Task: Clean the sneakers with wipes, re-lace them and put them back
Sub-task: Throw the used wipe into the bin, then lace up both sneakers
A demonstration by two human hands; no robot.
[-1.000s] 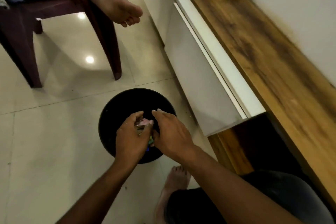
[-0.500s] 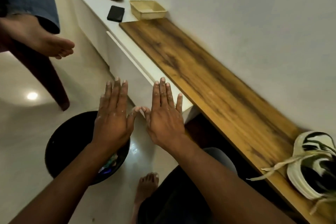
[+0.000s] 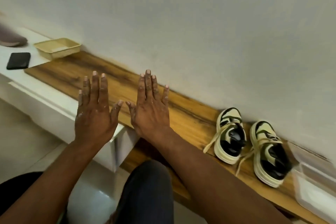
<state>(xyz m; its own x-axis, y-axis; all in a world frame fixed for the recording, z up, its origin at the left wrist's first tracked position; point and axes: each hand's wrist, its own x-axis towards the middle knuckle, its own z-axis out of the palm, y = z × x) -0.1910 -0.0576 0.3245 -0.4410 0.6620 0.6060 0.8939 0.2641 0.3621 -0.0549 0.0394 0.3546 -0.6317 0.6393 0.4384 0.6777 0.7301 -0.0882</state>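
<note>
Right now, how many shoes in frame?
3. Two cream-and-black sneakers side by side on the wooden shelf at right: left sneaker, right sneaker. A brown shoe, cut off by the far left edge. Its mate may be out of frame.

Single view, from a camera on my head, wide-angle, looking forward and down over my outstretched arms. It faces the wall, with the wooden shelf [image 3: 101, 76] running slantwise from upper left to lower right. Nearest the lens: my forearms and knee at the bottom edge. Mid-frame: my left hand [image 3: 94, 114] and right hand [image 3: 151, 112], backs upward. Farther right on the shelf, the sneakers [image 3: 249, 143]. Edges show lens curvature. No second view to overlap.
</note>
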